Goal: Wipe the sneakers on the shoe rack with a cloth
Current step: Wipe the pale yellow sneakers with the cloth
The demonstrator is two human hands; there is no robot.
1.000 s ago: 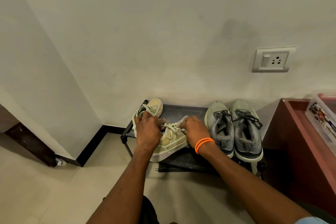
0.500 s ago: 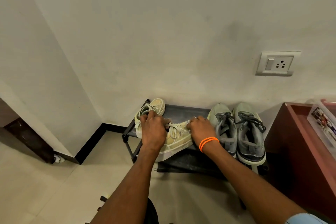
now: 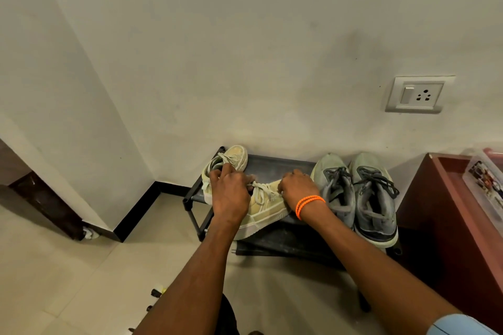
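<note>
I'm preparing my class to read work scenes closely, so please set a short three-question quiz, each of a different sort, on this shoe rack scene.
1. True or false: the grey sneakers stand to the right of the beige sneaker that is being handled.
2. Multiple choice: what is on the wrist of the right hand? A) a watch B) orange bands C) a cloth
3. Short answer: what do both hands, the left hand included, rest on?

Key
1. True.
2. B.
3. The beige sneaker lying across the black shoe rack; its laces sit between the hands. No cloth is visible.
</note>
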